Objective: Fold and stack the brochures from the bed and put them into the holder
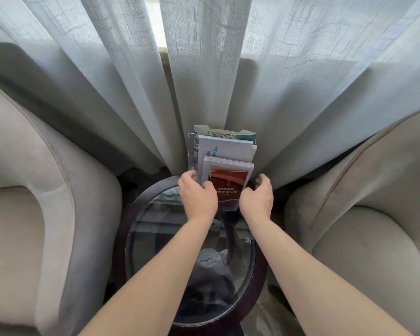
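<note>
At the table's (160,238) far edge, the holder (228,206) holds tiered brochures (226,149); our left hand (198,197) pinches its side, our right hand (257,198) curls its fingers loosely, empty.

2 beige armchairs (29,214) flank a round glass table (155,238), curtains (107,81) behind

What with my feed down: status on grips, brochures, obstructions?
Left grip pinching holder, left edge. Right grip open, beside it. Brochures stacked in holder. Nothing blocking.
</note>
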Demonstrator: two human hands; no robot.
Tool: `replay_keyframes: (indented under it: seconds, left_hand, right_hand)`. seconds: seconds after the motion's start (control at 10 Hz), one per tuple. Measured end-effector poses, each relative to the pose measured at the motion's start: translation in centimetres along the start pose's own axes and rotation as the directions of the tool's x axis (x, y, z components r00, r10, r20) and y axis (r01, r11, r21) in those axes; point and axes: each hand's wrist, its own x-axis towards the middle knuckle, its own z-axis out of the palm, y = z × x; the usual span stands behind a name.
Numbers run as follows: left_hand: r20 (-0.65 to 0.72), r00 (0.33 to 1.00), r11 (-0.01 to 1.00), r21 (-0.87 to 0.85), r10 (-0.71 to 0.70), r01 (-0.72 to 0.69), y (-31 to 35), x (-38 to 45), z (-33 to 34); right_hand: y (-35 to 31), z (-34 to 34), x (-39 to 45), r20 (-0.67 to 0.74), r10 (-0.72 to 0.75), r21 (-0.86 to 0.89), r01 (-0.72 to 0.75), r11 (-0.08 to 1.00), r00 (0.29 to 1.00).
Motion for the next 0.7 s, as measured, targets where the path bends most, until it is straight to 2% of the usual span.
replay_keyframes:
  seconds: [0.1, 0.3, 0.5, 0.6, 0.7]
  left_hand:
    - [0.080, 0.982, 0.983, 0.079, -0.174, 0.167, -1.8, -0.3, 0.3]
    - [0.271, 0.962, 0.998, 0.053, -0.039, 0.026, -1.9, 0.6, 0.8]
    - [0.284, 0.959, 0.997, 0.082, -0.023, 0.000, -1.9, 1.5, 0.6]
    - [0.273, 0.962, 0.985, 0.154, 0.030, -0.075, -2.4, 1.5, 0.1]
    - [0.266, 0.952, 0.888, 0.387, 0.149, -0.247, -2.1, 1.1, -1.3]
  right_hand:
    - [1.6, 0.1, -0.2, -0.002, 0.054, -0.101, -0.054, 0.993, 0.999]
    - [2.0, 0.6, -0.4, 0.058, -0.016, -0.091, 0.021, 0.996, 0.998]
    - [1.3, 0.4, -0.2, 0.091, -0.034, -0.072, 0.040, 0.997, 0.995]
    - [1.2, 0.2, -0.6, 0.083, -0.052, -0.087, 0.059, 0.994, 0.995]
    - [0.8, -0.9, -1.3, 0.077, -0.193, -0.286, 0.207, 0.936, 0.978]
